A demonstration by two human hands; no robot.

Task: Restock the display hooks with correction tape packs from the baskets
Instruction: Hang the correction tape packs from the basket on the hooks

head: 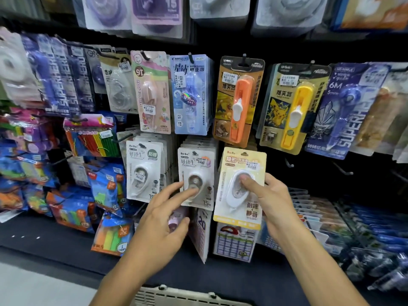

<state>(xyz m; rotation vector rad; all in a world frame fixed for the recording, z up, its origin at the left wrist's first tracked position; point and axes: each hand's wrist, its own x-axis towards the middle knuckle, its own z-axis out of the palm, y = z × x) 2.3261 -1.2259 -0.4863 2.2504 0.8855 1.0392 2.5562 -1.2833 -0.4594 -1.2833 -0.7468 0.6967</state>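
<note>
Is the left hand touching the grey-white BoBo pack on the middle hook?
Touching. The head view shows the left hand with its fingertips laid on the blister of the grey-white pack; no gap shows.

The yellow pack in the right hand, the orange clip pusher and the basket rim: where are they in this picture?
yellow pack (237,215), head view, on its lower card face.
right hand (270,195), head view, on its back.
orange clip pusher (240,96), head view, on its orange body.
basket rim (176,294), head view, on its beige top edge.
</note>
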